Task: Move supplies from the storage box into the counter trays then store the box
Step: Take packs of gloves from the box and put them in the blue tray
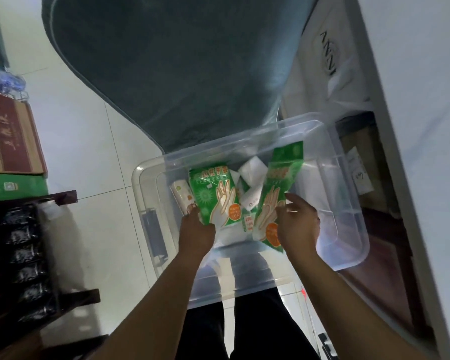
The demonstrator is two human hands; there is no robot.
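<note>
Box: clear plastic box [348, 203], lid off, at centre frame over the floor, with a grey latch [153, 233] on its left end.
Left hand: left hand [196, 231] reaches into the box, fingers curled on the bottom edge of a green packet [213, 193]; thumb lies on its front.
Right hand: right hand [298, 224] grips the lower right edge of a second green packet [278, 188], which stands tilted up against the box's far side.
Other contents: white packs [252, 172] heaped between and behind the two packets; a small white roll [181, 196] just left of the left packet.
Floor: pale tiles [89, 141] at left and below the box.
Mat: dark teal mat [166, 68] fills the top centre, its edge running under the box's far rim.
Left edge: stacked cartons [9, 141], red-brown over green, above a dark rack [31, 255] of black packets.
Right edge: white cabinet panel [413, 126] runs down the frame; a white bag [330, 55] and brown boxes [361, 162] sit beside the box, close against its right side.
Legs: dark trousers [244, 333] seen below the box.
</note>
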